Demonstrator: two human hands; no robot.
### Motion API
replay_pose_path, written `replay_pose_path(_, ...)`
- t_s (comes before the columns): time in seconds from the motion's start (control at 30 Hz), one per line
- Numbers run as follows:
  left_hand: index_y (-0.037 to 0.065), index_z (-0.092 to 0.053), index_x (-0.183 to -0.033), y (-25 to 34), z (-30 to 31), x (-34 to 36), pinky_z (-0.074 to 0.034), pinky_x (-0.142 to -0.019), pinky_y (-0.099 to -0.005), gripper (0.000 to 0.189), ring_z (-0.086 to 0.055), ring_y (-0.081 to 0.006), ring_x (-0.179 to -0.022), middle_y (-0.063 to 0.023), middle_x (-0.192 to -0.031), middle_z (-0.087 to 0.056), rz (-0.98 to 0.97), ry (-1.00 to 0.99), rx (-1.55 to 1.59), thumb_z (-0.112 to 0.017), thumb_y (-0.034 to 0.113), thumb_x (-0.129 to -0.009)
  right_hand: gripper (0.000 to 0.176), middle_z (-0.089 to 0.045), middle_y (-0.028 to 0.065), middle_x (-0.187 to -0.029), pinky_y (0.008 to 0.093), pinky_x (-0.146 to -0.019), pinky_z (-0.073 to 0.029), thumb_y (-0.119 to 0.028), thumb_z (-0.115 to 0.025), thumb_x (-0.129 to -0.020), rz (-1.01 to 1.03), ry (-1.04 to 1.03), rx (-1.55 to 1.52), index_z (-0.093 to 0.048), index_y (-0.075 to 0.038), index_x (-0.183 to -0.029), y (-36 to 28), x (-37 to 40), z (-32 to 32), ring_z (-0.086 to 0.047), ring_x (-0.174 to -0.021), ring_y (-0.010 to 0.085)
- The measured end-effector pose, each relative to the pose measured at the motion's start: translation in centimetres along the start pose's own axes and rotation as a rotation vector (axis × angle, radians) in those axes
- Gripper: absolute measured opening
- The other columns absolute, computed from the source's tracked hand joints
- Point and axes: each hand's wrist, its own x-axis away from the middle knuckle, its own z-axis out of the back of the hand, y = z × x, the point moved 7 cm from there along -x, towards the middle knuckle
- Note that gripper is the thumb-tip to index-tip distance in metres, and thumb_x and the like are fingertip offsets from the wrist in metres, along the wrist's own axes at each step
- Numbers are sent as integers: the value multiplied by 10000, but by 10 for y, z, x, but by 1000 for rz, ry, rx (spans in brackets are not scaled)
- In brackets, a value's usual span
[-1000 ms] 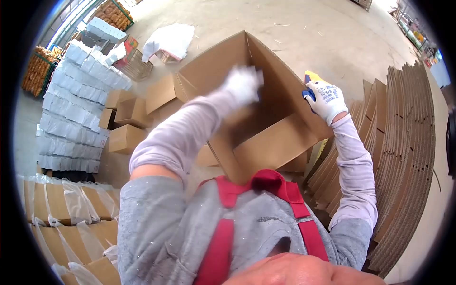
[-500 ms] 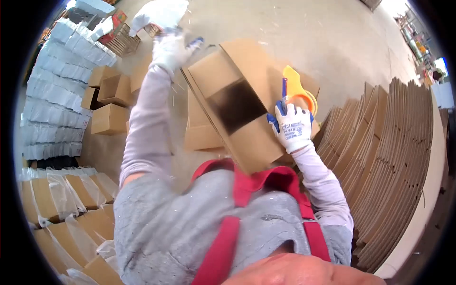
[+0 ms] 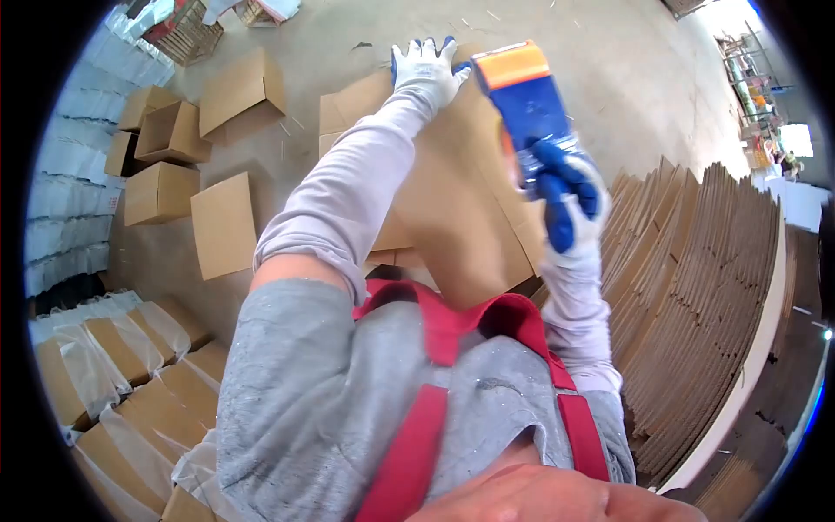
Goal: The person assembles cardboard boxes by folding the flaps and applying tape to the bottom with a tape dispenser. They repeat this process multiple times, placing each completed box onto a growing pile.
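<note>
A cardboard box lies in front of my body, its upper face now covered by cardboard flaps. My left hand, in a white glove with blue fingertips, rests spread at the box's far edge. To the right, my right hand is wrapped round a tape dispenser with a blue body and an orange end. The dispenser is raised over the right side of the box, and motion blurs part of it.
Several small boxes stand on the floor at the left. Flattened cardboard sheets are stacked at the right. Plastic-lined boxes fill the lower left, below white stacked packs. A crate stands at the upper left.
The box's dark opening is now covered. My left hand has come right onto the far edge. My right hand has lifted the dispenser and turned it. The white bundle at top left has moved up and left.
</note>
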Motion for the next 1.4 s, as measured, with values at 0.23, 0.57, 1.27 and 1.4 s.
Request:
replay_pose_path(0.23, 135, -590, -1194, -57, 42, -13, -519, -669, -256, 497, -651, -175, -812, -105, -1062, -658, -111, 241, 1403, -501, 519, -892, 233, -604, 135, -1176, 335, -901, -443, -118, -592, -881, -136, -213, 136, -625, -2, -1081, 84, 26, 13, -571, -1045, 215)
replay_pose_path(0.57, -3, -641, -929, 6, 65, 87, -449, -449, -231, 459, -560, -91, -531, -36, -701, -608, -202, -895, 1096, -657, 445, -830, 288, -611, 169, -1115, 355, -804, -484, -63, -594, -865, 6, -360, 160, -573, -41, -1151, 75, 30, 20, -581, -988, 257)
replay_pose_path(1.27, 146, -552, -1261, -113, -120, -13, -393, -978, -408, 438, -467, -299, -1230, -80, -1342, -503, 24, -1062, 119, -427, 349, -893, 334, -629, 124, -1121, 305, -909, -437, -75, -562, -836, -204, -209, 261, -611, 12, -1155, 60, -25, -4, -576, -1033, 201)
replay_pose_path(1.4, 128, -607, -1189, -108, -61, -50, -427, -953, -395, 452, -525, -317, -1159, -124, -1255, -561, -2, -619, -33, -454, 434, -894, 380, -634, 112, -1091, 324, -951, -406, -234, -577, -869, -181, -240, 346, -610, 36, -1134, 60, -31, -7, -569, -1027, 196)
